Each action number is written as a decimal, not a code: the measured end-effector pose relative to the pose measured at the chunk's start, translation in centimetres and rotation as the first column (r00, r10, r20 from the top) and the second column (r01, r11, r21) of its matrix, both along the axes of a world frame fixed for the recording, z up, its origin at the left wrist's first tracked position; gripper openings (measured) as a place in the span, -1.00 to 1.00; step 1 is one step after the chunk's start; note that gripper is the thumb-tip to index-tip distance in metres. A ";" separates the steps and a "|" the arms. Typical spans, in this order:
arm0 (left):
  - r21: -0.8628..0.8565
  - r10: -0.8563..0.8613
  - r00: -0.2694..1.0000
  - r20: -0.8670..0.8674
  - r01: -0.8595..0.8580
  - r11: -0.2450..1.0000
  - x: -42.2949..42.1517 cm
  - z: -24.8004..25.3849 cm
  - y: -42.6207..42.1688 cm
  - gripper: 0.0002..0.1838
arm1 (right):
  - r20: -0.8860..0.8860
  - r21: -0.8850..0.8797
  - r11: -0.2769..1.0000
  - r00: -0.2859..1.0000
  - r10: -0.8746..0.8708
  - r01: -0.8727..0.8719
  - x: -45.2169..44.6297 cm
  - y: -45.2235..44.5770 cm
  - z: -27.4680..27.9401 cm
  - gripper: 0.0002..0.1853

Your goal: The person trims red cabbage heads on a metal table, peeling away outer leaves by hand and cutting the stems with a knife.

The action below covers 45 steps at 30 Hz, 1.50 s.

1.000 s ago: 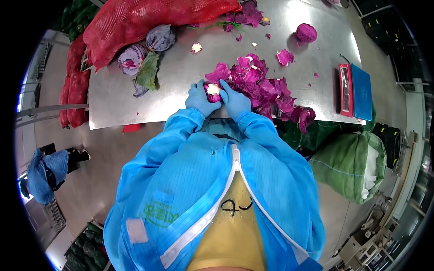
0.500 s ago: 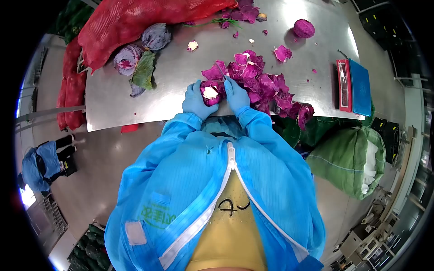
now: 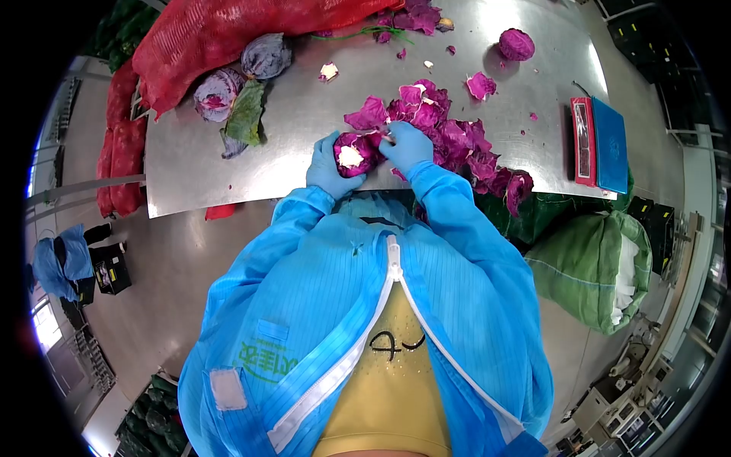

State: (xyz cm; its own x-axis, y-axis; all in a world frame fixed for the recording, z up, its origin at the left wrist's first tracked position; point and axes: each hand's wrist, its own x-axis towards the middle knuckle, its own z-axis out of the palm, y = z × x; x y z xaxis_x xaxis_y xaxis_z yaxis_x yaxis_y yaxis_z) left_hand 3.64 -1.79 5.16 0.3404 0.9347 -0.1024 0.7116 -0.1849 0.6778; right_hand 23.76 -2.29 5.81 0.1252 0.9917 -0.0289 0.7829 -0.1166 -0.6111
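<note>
A purple cabbage [image 3: 353, 154] with a pale cut stem end rests near the table's front edge. Wrapped round its left side is my gloved left hand [image 3: 327, 167]. My gloved right hand [image 3: 410, 146] is closed at the cabbage's right side, its fingers round a thin tool, perhaps a knife, that is mostly hidden. A purple leaf piece shows between the cabbage and the right fingers. Just beyond and to the right lies a heap of loose purple leaves [image 3: 461, 141].
On the metal table [image 3: 304, 114] are a red mesh sack [image 3: 221, 38], two duller cabbages [image 3: 218, 95], a peeled cabbage [image 3: 516, 45] and a blue box [image 3: 608, 145]. A green sack [image 3: 590, 274] stands at the right. Another person [image 3: 65, 263] is far left.
My right hand has turned and moved right, with its fingers closed by the cabbage's side. My left hand still holds the cabbage. The other person has shifted.
</note>
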 end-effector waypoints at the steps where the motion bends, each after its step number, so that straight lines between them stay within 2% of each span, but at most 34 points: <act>1: -0.009 0.042 0.998 0.046 -0.042 0.999 -0.2 -0.4 -0.1 0.12 | -0.080 0.053 0.995 0.993 -0.086 0.090 0.2 -0.3 -0.6 -0.67; 2: -0.017 0.086 0.992 0.092 -0.085 0.996 -0.3 -1.0 0.1 0.12 | -0.080 0.056 0.995 0.993 -0.081 0.086 0.4 -0.5 -1.3 -0.67; 4: -0.048 0.153 0.964 0.218 -0.146 0.988 -1.0 -2.2 0.9 0.12 | -0.414 -0.069 0.932 0.839 -0.352 0.357 0.4 -2.0 -1.7 -0.68; 5: -0.060 0.141 0.964 0.226 -0.131 0.990 -1.3 -2.8 0.8 0.12 | -0.315 0.031 0.931 0.888 -0.336 0.363 0.2 -2.7 -2.0 -0.69; 7: -0.066 0.128 0.963 0.237 -0.115 0.991 -1.3 -2.6 1.0 0.12 | -0.282 0.038 0.928 0.895 -0.345 0.369 0.0 -3.4 -1.6 -0.69; 9: -0.123 0.132 0.884 0.448 -0.086 0.989 -2.1 -4.2 1.2 0.12 | -0.218 0.047 0.923 0.906 -0.364 0.382 0.0 -3.8 -1.4 -0.69; 10: -0.030 0.120 0.939 0.321 -0.117 0.993 -2.9 -4.6 1.4 0.10 | -0.218 0.047 0.923 0.905 -0.365 0.383 0.2 -3.8 -1.5 -0.69; 12: -0.068 0.156 0.950 0.269 -0.143 0.987 -4.1 -5.4 1.7 0.07 | -0.205 0.084 0.893 0.885 -0.419 0.442 0.7 -3.5 -1.7 -0.70; 13: -0.132 0.138 0.902 0.410 -0.091 0.987 -4.7 -6.8 2.5 0.06 | -0.158 -0.027 0.905 0.893 -0.422 0.424 0.9 -3.1 -1.6 -0.73; 14: -0.134 0.139 0.902 0.409 -0.091 0.987 -5.1 -8.3 2.5 0.06 | -0.158 -0.029 0.905 0.892 -0.423 0.424 0.6 -3.1 -1.4 -0.73; 16: -0.181 0.146 0.850 0.506 -0.061 0.982 -5.3 -8.2 2.6 0.07 | -0.149 0.366 0.843 0.919 -0.365 0.395 -1.4 -2.8 1.3 -0.64; 17: -0.156 0.144 0.858 0.494 -0.076 0.985 -5.2 -8.2 2.4 0.08 | -0.111 0.334 0.907 0.966 -0.232 0.256 -2.0 -2.9 1.5 -0.49; 18: -0.157 0.145 0.859 0.492 -0.076 0.985 -5.2 -7.9 2.2 0.08 | -0.194 0.318 0.936 0.977 -0.092 0.151 -2.9 -3.0 2.1 -0.44; 20: -0.227 0.176 0.837 0.519 -0.063 0.972 -4.9 -6.7 1.8 0.11 | -0.252 0.295 0.954 0.959 0.127 -0.048 -4.0 -2.3 0.0 -0.40; 21: -0.225 0.172 0.837 0.519 -0.060 0.973 -4.7 -5.8 1.4 0.11 | -0.252 0.297 0.954 0.960 0.124 -0.045 -4.1 -2.1 -1.8 -0.40; 23: -0.461 0.452 0.650 0.611 -0.172 0.871 -4.3 -4.0 0.6 0.17 | -0.337 0.101 0.994 0.938 0.080 -0.049 -4.2 -1.7 -4.9 -0.39; 24: -0.459 0.452 0.650 0.610 -0.175 0.871 -4.3 -3.8 0.4 0.17 | -0.338 0.102 0.993 0.937 0.083 -0.051 -4.3 -1.5 -5.0 -0.39; 26: -0.474 0.495 0.581 0.646 -0.202 0.857 -4.3 -3.5 0.2 0.20 | -0.493 -0.038 0.995 0.868 0.059 -0.090 -4.2 -1.5 -5.2 -0.38; 28: -0.305 0.405 0.688 0.602 -0.271 0.913 -3.5 -4.4 0.3 0.18 | -0.472 -0.035 0.997 0.881 0.045 -0.070 -5.0 -1.5 -4.2 -0.44; 30: -0.345 0.546 0.704 0.453 -0.426 0.836 -2.9 -4.4 1.1 0.11 | -0.409 -0.157 0.974 0.909 0.084 -0.160 -5.2 -1.2 -3.2 -0.50; 31: -0.344 0.545 0.705 0.454 -0.426 0.837 -3.0 -4.7 1.6 0.11 | -0.418 -0.129 0.983 0.906 0.065 -0.130 -5.4 -1.1 -3.8 -0.57; 32: -0.395 0.558 0.679 0.477 -0.402 0.826 -3.3 -5.2 2.2 0.06 | -0.417 -0.127 0.983 0.907 0.066 -0.130 -5.2 -1.0 -4.5 -0.57; 34: -0.442 0.574 0.650 0.498 -0.379 0.813 -4.3 -6.8 3.2 0.01 | -0.538 -0.015 0.990 0.836 0.111 -0.142 -4.4 -0.7 -4.5 -0.59; 35: -0.526 0.606 0.602 0.519 -0.333 0.782 -4.9 -7.8 3.8 -0.12 | -0.387 -0.053 0.989 0.916 0.109 -0.140 -3.6 -0.4 -3.8 -0.67; 36: -0.605 0.639 0.556 0.532 -0.278 0.746 -5.2 -8.4 4.0 -0.25 | -0.388 -0.052 0.989 0.915 0.107 -0.137 -3.3 -0.2 -2.4 -0.67; 37: -0.671 0.658 0.508 0.556 -0.194 0.716 -5.1 -7.3 4.0 -0.31 | -0.297 -0.083 0.994 0.954 0.047 -0.075 -3.1 0.0 -1.1 -0.73; 38: -0.671 0.656 0.510 0.556 -0.191 0.717 -4.8 -6.2 3.9 -0.31 | -0.201 -0.107 0.994 0.980 -0.013 -0.009 -2.8 0.3 -0.2 -0.78; 39: -0.730 0.672 0.475 0.568 -0.087 0.678 -4.4 -4.7 3.6 -0.27 | -0.105 -0.085 0.996 0.994 -0.016 0.007 -2.4 0.6 0.2 -0.78; 40: -0.776 0.692 0.439 0.573 0.020 0.631 -4.2 -3.5 3.2 -0.23 | -0.106 -0.088 0.996 0.994 -0.020 0.011 -2.1 0.9 0.4 -0.78; 41: -0.777 0.692 0.441 0.571 0.020 0.629 -4.0 -2.7 2.9 -0.23 | -0.037 -0.062 0.997 0.998 -0.043 0.040 -1.8 1.4 0.5 -0.78; 43: -0.880 0.821 0.318 0.474 0.217 0.423 -3.7 -1.4 2.5 -0.24 | 0.068 -0.030 0.998 0.996 -0.061 0.063 -1.5 2.3 0.5 -0.77; 45: -0.889 0.815 0.362 0.452 0.262 0.377 -4.0 0.6 2.3 -0.23 | 0.091 -0.026 0.996 0.992 -0.082 0.084 -1.3 2.9 1.2 -0.77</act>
